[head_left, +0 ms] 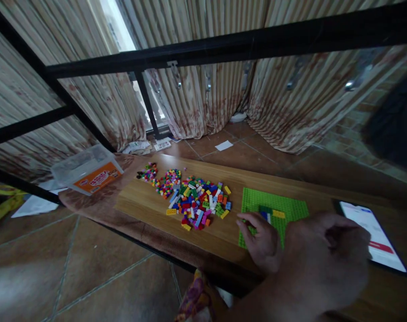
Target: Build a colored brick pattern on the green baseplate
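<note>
My right hand reaches over the left edge of a green studded baseplate, thumb and forefinger pinched together; whatever lies between the tips is too small to make out. Close beside its fingers, a short row of bricks sits on the plate: a yellow brick, a dark green one, and blue and white ones partly hidden. My left hand, large and near the camera, crosses over the right wrist with its fingers curled. Its fingertips are hidden, and it covers the plate's lower right part.
Loose coloured bricks lie in a heap on the wooden board, left of the plate. A lit phone lies at the right. A clear plastic box with an orange label stands far left. Black metal bars cross before the curtains.
</note>
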`<control>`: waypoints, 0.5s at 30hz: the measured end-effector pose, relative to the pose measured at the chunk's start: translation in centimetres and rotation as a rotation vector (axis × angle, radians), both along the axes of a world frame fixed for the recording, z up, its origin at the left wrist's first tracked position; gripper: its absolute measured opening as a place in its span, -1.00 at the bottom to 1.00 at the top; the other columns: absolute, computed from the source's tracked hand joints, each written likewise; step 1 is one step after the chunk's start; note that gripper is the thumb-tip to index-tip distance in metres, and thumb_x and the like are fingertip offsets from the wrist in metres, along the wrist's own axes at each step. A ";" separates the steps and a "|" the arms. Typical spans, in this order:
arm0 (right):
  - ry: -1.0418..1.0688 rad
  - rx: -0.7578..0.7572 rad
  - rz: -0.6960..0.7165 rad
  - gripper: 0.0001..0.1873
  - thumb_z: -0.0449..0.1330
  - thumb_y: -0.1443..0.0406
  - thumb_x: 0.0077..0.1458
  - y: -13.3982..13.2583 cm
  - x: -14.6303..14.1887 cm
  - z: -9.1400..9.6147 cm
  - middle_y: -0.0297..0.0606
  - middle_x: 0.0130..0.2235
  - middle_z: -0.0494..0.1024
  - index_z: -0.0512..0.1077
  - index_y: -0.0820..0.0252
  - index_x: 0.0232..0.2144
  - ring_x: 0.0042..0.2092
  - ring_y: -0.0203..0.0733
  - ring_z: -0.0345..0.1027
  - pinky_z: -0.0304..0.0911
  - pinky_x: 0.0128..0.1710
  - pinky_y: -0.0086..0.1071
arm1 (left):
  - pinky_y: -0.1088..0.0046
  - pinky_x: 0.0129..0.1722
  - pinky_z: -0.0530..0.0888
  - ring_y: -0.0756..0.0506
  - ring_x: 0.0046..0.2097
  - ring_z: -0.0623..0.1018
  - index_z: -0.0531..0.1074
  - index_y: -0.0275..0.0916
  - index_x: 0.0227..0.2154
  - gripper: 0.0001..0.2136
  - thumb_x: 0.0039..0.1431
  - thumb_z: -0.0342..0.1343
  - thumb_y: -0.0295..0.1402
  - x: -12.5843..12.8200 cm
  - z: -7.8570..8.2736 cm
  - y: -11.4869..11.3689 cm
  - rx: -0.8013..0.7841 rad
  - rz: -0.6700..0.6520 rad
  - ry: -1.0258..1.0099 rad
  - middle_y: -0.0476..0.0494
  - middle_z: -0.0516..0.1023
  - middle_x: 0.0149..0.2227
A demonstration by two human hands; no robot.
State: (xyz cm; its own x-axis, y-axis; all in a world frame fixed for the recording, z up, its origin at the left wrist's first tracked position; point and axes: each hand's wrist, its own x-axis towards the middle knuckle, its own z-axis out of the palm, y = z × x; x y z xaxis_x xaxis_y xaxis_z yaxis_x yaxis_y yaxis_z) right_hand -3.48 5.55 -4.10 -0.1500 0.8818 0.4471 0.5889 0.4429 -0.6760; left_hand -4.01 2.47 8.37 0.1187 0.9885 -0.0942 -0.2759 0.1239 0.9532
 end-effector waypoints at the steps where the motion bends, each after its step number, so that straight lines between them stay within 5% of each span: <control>1: -0.021 0.009 0.012 -0.80 0.09 0.24 0.16 0.0 -0.4 0.1 -0.20 -0.29 0.61 0.51 0.16 -0.29 -0.27 -0.16 0.49 0.39 -0.27 -0.29 | 0.61 -0.53 0.29 0.07 -0.51 0.39 0.54 -0.26 -0.35 -0.82 0.17 0.03 -0.36 -0.2 0.1 0.2 -0.012 -0.005 -0.031 -0.04 0.47 -0.50; 7: -0.134 -0.024 0.001 -0.77 0.09 0.25 0.16 0.2 -0.8 0.3 -0.14 -0.23 0.59 0.50 0.18 -0.22 -0.19 -0.09 0.47 0.39 -0.20 -0.22 | 0.65 -0.55 0.25 0.10 -0.52 0.35 0.51 -0.29 -0.41 -0.84 0.14 0.02 -0.44 -0.4 0.2 0.9 -0.053 0.031 -0.099 -0.04 0.43 -0.53; 15: -0.146 -0.039 0.076 -0.76 0.09 0.25 0.16 1.2 -2.5 0.3 -0.13 -0.17 0.57 0.48 0.17 -0.18 -0.11 -0.07 0.44 0.34 -0.09 -0.19 | 0.59 -0.49 0.38 -0.01 -0.37 0.57 0.55 -0.21 -0.24 -0.78 0.22 0.01 -0.32 0.0 -1.0 1.2 -0.030 0.062 -0.143 -0.14 0.62 -0.34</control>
State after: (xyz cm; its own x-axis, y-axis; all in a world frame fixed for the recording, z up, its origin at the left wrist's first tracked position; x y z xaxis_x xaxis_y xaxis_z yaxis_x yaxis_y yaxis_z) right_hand -5.96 6.78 -3.75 -0.2779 0.8818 0.3809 0.6479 0.4649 -0.6034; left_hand -4.05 3.68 7.35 0.0721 0.9913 -0.1105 -0.4165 0.1306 0.8997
